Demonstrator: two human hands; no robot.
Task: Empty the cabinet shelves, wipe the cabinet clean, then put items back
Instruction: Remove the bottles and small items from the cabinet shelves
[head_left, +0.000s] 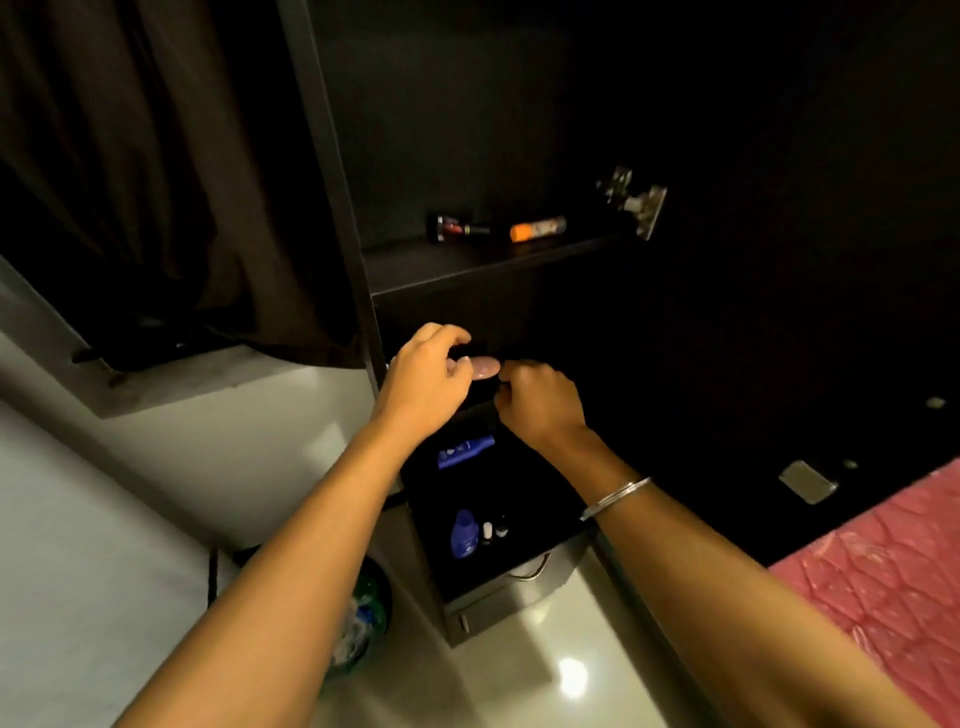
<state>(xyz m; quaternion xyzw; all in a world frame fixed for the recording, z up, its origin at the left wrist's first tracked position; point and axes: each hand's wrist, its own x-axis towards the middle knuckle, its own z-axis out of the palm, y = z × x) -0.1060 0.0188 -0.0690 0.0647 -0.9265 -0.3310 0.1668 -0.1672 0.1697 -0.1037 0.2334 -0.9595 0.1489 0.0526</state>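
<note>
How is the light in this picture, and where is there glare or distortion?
Head view: the cabinet is very dark, its interior almost black; the bottles on the upper shelf barely show. Glare spots shine on the pale floor. The wide lens bends the cabinet edge and stretches the forearms. The left hand and right hand are lit but slightly soft.

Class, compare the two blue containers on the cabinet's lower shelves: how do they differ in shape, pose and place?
The blue tube lies on its side; the blue bottle looks upright. The blue tube is slim and sits on a higher shelf; the blue bottle is rounder, one shelf lower, beside small bottles. Both are blue.
</note>
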